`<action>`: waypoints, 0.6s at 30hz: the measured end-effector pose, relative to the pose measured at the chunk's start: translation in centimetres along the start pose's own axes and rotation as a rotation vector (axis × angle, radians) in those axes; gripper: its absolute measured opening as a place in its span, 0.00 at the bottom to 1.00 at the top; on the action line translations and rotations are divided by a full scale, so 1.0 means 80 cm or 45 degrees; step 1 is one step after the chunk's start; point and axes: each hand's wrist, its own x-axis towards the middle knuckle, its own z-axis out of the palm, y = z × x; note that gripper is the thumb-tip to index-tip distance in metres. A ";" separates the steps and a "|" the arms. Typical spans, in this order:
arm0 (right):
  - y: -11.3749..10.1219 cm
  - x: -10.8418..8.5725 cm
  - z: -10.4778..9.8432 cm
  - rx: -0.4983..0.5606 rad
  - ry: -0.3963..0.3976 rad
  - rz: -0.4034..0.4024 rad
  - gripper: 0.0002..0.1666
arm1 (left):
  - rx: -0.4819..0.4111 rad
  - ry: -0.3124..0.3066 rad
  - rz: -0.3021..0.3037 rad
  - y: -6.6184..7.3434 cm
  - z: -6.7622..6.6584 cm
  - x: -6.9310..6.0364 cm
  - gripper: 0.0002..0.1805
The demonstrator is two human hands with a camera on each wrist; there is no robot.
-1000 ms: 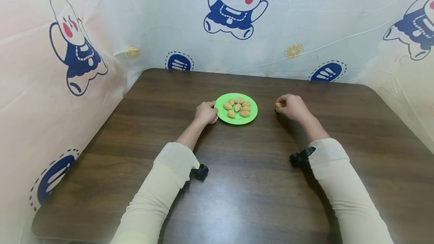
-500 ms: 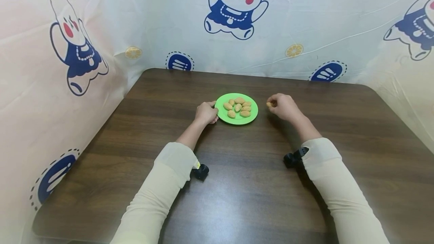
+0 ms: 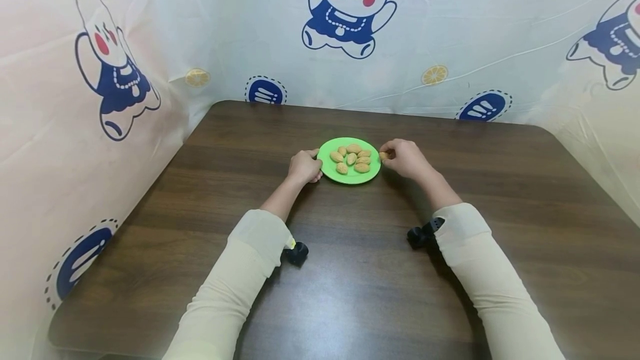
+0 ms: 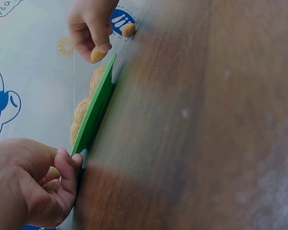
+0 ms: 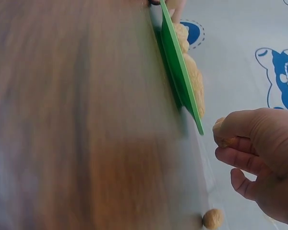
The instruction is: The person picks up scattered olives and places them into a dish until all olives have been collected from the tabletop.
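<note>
A round green plate (image 3: 348, 179) lies on the dark wooden table, bearing several tan nuts in the shell (image 3: 351, 158). My left hand (image 3: 304, 167) holds the plate's left rim; in the left wrist view, its fingers (image 4: 67, 175) curl at the plate's edge. Just beside the right rim, my right hand (image 3: 406, 158) pinches one nut (image 3: 384, 156) between thumb and fingertips. That nut (image 5: 224, 134) is partly covered by the fingers and sits off the plate edge in the right wrist view. Another nut (image 5: 212, 219) lies on the table past the right hand, unseen in the head view.
The brown table (image 3: 280, 304) reaches toward a pale printed cloth (image 3: 250, 26) at the back and sides. A black camera (image 3: 296, 254) hangs at the left cuff and another black camera (image 3: 419, 236) at the right cuff.
My right hand has moved left with the pinched nut, from well right of the plate to beside its rim. The left hand and the plate have stayed put.
</note>
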 end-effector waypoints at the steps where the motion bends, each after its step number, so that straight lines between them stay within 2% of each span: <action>1: -0.002 0.001 0.001 0.005 -0.002 -0.003 0.12 | -0.001 0.000 0.001 0.000 0.000 -0.001 0.26; 9: -0.019 0.006 0.007 0.016 -0.024 -0.020 0.15 | 0.004 0.004 -0.006 0.001 0.000 -0.002 0.26; 18: -0.030 0.008 0.013 0.023 -0.030 -0.033 0.14 | -0.001 -0.002 -0.009 0.000 0.000 -0.002 0.26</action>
